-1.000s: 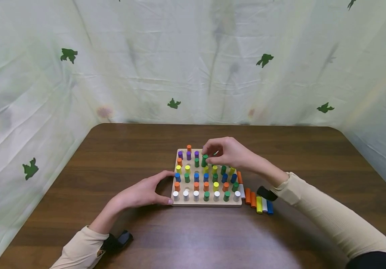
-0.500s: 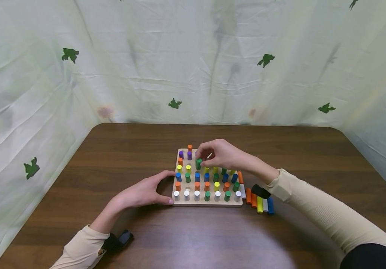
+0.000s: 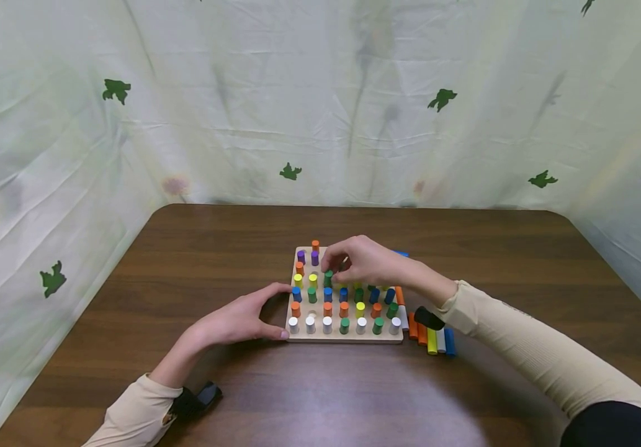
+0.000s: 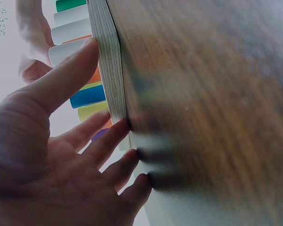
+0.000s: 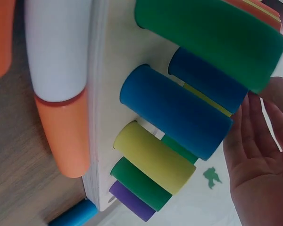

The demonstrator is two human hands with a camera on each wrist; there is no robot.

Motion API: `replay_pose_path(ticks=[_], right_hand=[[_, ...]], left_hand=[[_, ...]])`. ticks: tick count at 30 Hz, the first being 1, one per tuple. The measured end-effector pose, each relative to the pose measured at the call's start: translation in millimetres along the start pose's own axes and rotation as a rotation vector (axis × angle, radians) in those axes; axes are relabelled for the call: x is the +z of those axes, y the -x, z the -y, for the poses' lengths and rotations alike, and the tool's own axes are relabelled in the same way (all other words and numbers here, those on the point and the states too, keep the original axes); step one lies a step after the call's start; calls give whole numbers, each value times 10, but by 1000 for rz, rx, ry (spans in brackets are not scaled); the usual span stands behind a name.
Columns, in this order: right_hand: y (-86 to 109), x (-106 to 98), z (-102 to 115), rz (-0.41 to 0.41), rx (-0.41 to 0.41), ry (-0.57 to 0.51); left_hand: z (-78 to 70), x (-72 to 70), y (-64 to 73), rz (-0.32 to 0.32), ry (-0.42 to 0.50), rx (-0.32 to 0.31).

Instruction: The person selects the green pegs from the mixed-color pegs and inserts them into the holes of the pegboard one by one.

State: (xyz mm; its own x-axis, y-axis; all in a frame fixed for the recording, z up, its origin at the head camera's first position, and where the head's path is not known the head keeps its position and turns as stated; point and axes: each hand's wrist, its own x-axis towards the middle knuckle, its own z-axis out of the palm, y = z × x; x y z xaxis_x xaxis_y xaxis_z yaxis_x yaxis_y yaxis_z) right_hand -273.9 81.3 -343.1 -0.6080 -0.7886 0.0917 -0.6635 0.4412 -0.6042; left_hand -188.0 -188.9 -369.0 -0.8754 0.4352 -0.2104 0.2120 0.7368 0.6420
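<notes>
A pale wooden pegboard [image 3: 348, 339] lies on the table, set with rows of coloured pegs. My left hand [image 3: 236, 320] braces its left side, thumb at the near corner and fingers stretched along the edge; the left wrist view shows the thumb [image 4: 75, 75] against the board's side. Over the board, my right hand [image 3: 366, 264] pinches a green peg [image 3: 328, 279] between thumb and fingertips, upright in line with the row of yellow pegs [image 3: 313, 280]. This hand hides the board's back right part. Standing pegs block its fingertips in the right wrist view.
Loose orange, yellow [image 3: 432, 342], white and blue [image 3: 450, 343] pegs lie on the table [image 3: 320, 397] right of the board. Another blue peg [image 3: 401, 253] lies beyond its back right corner. Behind the table hangs a pale cloth [image 3: 320, 112] with green leaf shapes.
My right hand has moved left and a little nearer with the green peg, which now sits lower over the board. The left hand has stayed at the board's edge.
</notes>
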Motion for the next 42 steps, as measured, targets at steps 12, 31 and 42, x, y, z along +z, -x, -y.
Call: replay_pose_path(ticks=[12,31,42], right_hand=[[11,0,13,31,15,52],[76,-48,5,-15,5,11],[136,-36,37,-47,-14,-70]], left_hand=[[-12,-3,-5,0,-4,1],[-38,-3,-4,1,0,1],[-20,6,7,-3,-1,-3]])
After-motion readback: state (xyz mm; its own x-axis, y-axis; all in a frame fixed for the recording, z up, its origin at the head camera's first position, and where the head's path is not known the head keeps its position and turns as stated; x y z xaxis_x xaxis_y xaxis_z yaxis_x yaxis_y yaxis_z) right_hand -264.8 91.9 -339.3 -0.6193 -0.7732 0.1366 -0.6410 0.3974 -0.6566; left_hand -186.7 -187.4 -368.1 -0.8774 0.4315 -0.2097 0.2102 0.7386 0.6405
